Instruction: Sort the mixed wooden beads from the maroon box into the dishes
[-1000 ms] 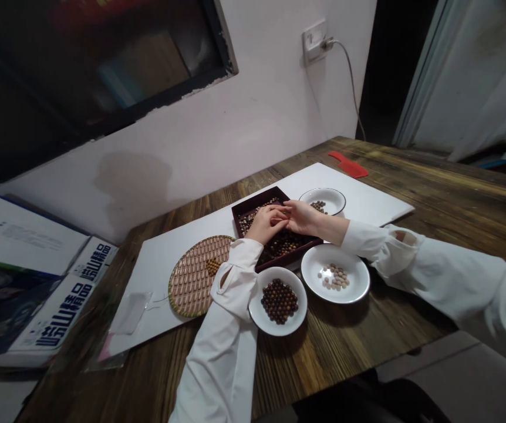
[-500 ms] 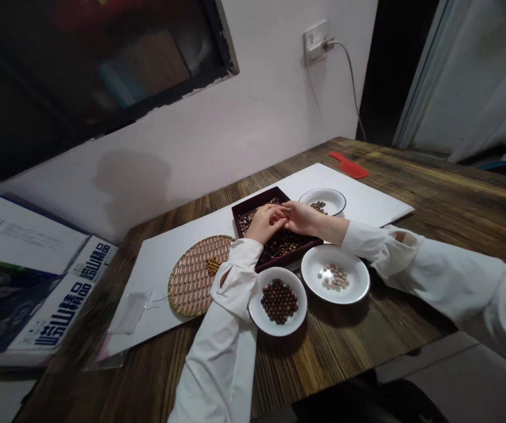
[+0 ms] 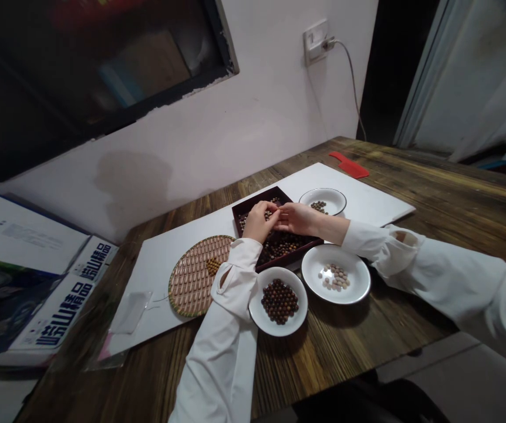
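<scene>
My left hand point(image 3: 259, 222) and my right hand point(image 3: 299, 219) meet at the fingertips above a dark red tray point(image 3: 240, 205) of mixed beads point(image 3: 282, 245). The left thumb and fingers pinch together against the right fingers, which are curled. Whatever they hold is too small and hidden to make out. Close to my left wrist are a white bowl of dark brown beads point(image 3: 279, 301) and a round woven mat point(image 3: 194, 282) carrying yellow beads point(image 3: 212, 267). Below my right wrist sits a white dish of pale beads point(image 3: 336, 277); behind it, another dish holds greenish-brown beads point(image 3: 319, 206).
A white board point(image 3: 156, 264) lies under the tray and mat on the wooden table point(image 3: 332, 341). A red comb point(image 3: 350, 165) rests at the far right. Clear plastic bags point(image 3: 132, 312) lie at left, beside a printed box point(image 3: 59, 317). The wall has a plugged-in socket point(image 3: 316, 42).
My left hand has shifted slightly left and its fingers have drawn into a tighter pinch at the right fingertips. The right hand stays nearly in place. Dishes and tray have not moved.
</scene>
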A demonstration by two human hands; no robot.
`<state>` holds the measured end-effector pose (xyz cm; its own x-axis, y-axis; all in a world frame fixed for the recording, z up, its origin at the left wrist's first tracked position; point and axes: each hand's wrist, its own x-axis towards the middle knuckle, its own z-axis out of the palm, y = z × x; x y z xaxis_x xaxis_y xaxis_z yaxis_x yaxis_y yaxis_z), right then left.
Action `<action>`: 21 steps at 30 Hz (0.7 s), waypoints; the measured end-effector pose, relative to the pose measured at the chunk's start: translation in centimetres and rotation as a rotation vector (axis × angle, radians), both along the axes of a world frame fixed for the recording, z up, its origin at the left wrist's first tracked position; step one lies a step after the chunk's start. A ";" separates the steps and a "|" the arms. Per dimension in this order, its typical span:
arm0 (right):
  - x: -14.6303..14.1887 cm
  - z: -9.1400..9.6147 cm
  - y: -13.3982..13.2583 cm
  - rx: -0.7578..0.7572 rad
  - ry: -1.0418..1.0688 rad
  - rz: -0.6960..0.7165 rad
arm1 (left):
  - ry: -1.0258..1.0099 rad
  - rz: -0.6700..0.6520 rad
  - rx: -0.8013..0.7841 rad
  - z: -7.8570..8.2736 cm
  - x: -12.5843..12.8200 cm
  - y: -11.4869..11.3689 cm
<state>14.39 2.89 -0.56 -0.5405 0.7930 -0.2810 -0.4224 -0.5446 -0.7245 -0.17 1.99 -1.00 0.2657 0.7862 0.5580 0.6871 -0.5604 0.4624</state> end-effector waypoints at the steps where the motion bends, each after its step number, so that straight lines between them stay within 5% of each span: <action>1: 0.0 0.0 0.0 0.006 -0.002 0.016 | -0.002 0.008 -0.004 0.0 0.0 0.0; 9: 0.2 -0.1 0.0 0.047 -0.089 0.195 | -0.126 0.069 -0.023 0.4 0.2 -0.4; 21: 0.0 -0.2 0.2 0.061 -0.120 0.172 | -0.189 0.038 0.036 0.0 0.1 0.1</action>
<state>14.40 3.06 -0.81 -0.6349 0.7095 -0.3059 -0.2355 -0.5548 -0.7980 -0.09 2.09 -0.96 0.1237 0.7722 0.6232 0.6108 -0.5543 0.5655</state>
